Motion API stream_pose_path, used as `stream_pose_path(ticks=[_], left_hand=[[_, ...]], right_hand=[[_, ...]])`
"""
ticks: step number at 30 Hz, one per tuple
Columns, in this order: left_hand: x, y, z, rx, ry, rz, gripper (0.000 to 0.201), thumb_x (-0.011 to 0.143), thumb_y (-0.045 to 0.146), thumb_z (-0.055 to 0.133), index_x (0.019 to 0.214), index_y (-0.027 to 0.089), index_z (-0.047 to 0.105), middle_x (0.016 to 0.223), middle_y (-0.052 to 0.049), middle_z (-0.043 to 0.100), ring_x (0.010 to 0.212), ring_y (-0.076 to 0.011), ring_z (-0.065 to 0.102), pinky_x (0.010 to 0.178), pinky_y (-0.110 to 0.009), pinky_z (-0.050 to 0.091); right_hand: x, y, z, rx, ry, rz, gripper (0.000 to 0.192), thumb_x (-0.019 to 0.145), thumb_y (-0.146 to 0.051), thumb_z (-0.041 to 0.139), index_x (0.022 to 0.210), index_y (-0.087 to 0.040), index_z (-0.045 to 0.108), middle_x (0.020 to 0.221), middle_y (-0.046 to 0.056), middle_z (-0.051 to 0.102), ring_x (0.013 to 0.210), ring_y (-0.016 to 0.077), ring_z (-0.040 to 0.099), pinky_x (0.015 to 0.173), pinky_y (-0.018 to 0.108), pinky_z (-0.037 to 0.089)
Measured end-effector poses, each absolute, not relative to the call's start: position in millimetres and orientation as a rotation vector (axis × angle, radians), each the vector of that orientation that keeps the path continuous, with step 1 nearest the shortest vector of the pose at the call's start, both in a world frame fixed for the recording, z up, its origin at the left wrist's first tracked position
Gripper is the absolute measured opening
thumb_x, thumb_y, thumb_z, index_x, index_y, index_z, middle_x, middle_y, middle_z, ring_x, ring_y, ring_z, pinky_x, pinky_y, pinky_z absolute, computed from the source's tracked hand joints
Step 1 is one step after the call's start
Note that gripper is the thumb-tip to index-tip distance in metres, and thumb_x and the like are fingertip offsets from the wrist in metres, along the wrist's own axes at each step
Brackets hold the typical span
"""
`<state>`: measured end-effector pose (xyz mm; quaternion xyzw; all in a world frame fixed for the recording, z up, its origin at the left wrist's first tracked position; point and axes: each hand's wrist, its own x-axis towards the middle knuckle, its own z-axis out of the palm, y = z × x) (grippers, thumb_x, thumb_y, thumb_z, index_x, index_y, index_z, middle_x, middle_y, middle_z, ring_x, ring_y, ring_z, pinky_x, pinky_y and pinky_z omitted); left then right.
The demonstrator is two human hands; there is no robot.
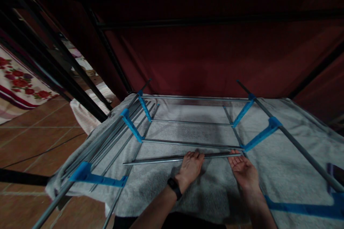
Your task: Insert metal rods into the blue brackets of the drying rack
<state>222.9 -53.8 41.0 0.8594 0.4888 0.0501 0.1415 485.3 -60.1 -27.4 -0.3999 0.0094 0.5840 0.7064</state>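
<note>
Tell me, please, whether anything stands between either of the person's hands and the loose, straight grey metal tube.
Nothing visible does: the left hand holds the loose, straight grey metal tube, and the right hand, palm up, is at the tube's right end. A blue plastic bracket sits just beyond that end, not in between.

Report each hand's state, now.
Left hand: closed on a metal rod.
Right hand: open, palm up, fingers at the rod's right end.
</note>
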Motion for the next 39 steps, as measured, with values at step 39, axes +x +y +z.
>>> stream_pose_path(ticks=[39], left_hand=[[222,-58,41,2.366,1.42,0.215,0.043,0.1,0.018,0.035,0.133,0.02,0.061,0.133,-0.011,0.067,0.122,-0.0249,0.062,0.114,-0.044,0.041]], right_hand=[[481,-64,-38,-0.81,0.012,1.323,0.029,0.081,-0.017,0.054,0.104,-0.023,0.071,0.108,0.005,0.076,0.101,0.016,0.074,0.09,0.033,0.063]])
